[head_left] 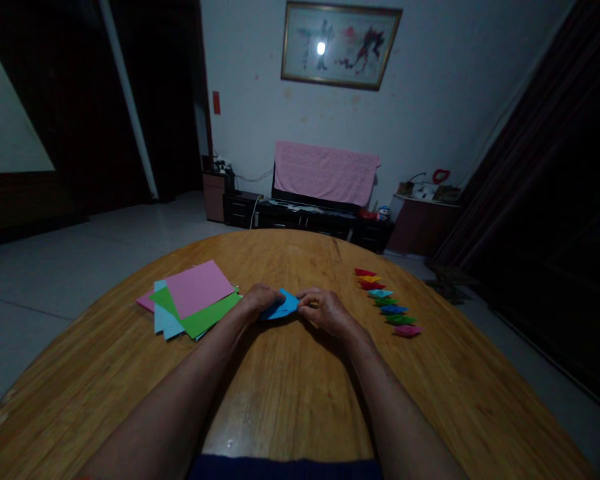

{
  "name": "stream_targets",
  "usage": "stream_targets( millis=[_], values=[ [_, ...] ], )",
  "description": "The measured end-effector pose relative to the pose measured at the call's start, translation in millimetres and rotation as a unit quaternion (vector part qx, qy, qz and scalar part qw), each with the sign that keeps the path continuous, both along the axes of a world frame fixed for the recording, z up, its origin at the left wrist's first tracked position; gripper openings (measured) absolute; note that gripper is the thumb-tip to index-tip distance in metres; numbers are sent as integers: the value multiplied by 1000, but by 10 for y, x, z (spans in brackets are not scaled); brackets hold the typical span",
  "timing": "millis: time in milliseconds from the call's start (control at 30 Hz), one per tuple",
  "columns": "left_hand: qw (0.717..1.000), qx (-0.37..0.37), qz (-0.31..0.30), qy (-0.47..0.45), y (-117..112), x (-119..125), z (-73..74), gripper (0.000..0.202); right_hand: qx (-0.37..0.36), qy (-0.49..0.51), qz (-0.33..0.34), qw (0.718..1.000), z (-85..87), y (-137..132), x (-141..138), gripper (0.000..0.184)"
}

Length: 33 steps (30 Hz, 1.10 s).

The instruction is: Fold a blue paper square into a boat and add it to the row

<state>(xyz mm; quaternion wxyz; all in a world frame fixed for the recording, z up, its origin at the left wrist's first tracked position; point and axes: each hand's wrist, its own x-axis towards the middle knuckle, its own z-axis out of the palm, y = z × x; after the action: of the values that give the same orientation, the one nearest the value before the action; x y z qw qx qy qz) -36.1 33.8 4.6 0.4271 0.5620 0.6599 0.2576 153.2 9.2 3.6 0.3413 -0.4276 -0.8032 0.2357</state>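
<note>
1. Over the wooden table (290,400), the left hand (260,301) and right hand (325,311) pinch a folded blue paper (281,307) between them, long axis running left-right
2. Coloured paper sheets (195,300) lie just left
3. Small folded paper shapes (383,300) line up farther right

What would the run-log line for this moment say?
left hand, right hand: hold folded blue paper | beside: coloured paper sheets | right: row of folded paper shapes
</note>
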Motion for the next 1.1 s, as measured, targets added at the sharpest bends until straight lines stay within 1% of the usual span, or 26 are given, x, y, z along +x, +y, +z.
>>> stream_targets(
  millis=[67, 133, 267, 333, 467, 533, 600, 700, 833, 967, 1100],
  values=[
    [995, 26, -38, 89, -12, 33, 3, 16, -14, -29, -1, 999, 25, -28, 27, 16],
    [984, 48, -68, 158, -32, 70, 11, 20, -28, -61, -3, 998, 37, -55, 47, 18],
    [950, 110, -118, 268, -83, 127, 28, 27, -49, -119, -25, 991, 25, -87, 59, 19],
    [935, 133, -133, 301, -107, 136, 33, 30, -44, -143, -33, 988, 16, -87, 56, 18],
    [921, 154, -128, 334, -147, 129, 30, 37, -39, -178, -41, 982, 17, -75, 47, 16],
    [913, 185, -132, 338, -161, 127, 24, 40, -40, -187, -41, 981, 23, -71, 42, 16],
    [901, 222, -155, 338, -167, 135, 13, 39, -40, -195, -42, 979, 28, -70, 36, 15],
    [883, 248, -224, 329, -152, 155, -18, 30, -51, -202, -52, 977, 31, -75, 29, 13],
    [874, 253, -303, 285, -108, 136, -53, 28, -58, -192, -55, 978, 32, -88, 28, 12],
    [877, 231, -346, 240, -103, 35, -4, 25, -60, -191, -50, 978, 30, -86, 32, 15],
    [903, 163, -365, 158, -133, -57, 57, 24, -62, -197, -38, 978, 20, -67, 35, 16]
  ],
)
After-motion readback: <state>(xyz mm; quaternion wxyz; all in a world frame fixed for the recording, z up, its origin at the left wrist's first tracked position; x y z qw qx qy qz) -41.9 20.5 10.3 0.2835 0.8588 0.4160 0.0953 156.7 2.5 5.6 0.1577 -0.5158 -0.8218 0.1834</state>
